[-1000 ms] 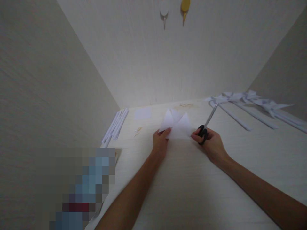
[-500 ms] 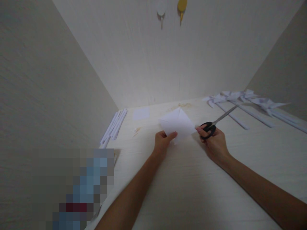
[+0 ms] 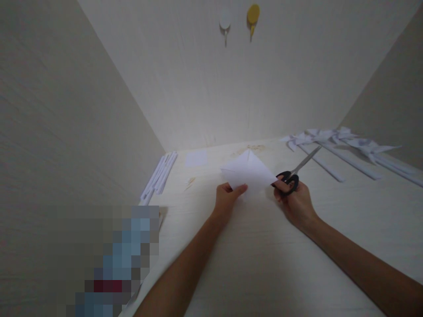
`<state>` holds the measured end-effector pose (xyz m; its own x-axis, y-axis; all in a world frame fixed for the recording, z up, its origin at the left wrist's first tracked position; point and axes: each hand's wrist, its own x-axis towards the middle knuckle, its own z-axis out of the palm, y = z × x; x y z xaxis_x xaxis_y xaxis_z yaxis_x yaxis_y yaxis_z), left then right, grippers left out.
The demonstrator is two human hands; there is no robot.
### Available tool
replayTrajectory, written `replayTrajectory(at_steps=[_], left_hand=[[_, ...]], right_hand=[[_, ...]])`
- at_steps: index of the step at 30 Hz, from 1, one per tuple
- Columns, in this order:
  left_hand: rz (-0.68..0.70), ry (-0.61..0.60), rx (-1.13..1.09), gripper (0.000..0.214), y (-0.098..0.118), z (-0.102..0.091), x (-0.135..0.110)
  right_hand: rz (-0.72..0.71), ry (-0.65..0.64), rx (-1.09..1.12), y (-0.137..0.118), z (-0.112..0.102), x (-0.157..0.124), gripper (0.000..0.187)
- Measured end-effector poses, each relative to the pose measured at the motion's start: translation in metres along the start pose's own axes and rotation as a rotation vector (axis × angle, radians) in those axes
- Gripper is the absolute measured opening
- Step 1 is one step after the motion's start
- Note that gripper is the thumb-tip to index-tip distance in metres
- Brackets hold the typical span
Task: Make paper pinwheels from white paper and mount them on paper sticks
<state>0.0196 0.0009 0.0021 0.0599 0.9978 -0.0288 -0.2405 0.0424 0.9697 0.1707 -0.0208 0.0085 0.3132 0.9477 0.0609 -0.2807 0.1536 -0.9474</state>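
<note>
Pinching a white paper (image 3: 249,169) near the head view's centre, the left hand (image 3: 227,200) has its thumb above. From the paper, the right hand (image 3: 298,200) curls its fingers around scissors (image 3: 293,175) at three o'clock; whether they touch it, I cannot tell. Folded pinwheels (image 3: 361,143) lie just past two, rolled sticks (image 3: 161,174) at nine, wall hooks (image 3: 253,14) at twelve; a pixelated patch (image 3: 115,259) hides eight o'clock.

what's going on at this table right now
Someone is handling paper over the table. Their left hand pinches it at its near side, thumb on top. The right hand holds scissors, blades pointing away from the paper; the paper's right corner reaches its fingers, but whether they grip it is unclear. Pinwheels lie to the right, tubes and a sheet to the left.
</note>
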Motion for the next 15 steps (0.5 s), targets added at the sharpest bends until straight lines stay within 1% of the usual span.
replayTrajectory(at_steps=[4, 8, 11, 15], left_hand=[[0.015, 0.035, -0.005, 0.015, -0.0038, -0.0008, 0.0032], [-0.03, -0.024, 0.019, 0.017, -0.0018, -0.0001, 0.001], [-0.037, -0.045, 0.056, 0.016, 0.0013, 0.0004, -0.0014], [-0.004, -0.005, 0.055, 0.02, 0.0009, -0.0005, -0.0008]], right_hand=[[-0.016, 0.043, 0.002, -0.0037, 0.0004, 0.0016, 0.023], [-0.054, 0.057, -0.077, -0.0024, 0.0, 0.002, 0.023], [-0.088, 0.05, -0.111, 0.0013, -0.0023, 0.0026, 0.025], [-0.093, 0.0, -0.175, 0.0053, -0.0053, 0.0026, 0.026]])
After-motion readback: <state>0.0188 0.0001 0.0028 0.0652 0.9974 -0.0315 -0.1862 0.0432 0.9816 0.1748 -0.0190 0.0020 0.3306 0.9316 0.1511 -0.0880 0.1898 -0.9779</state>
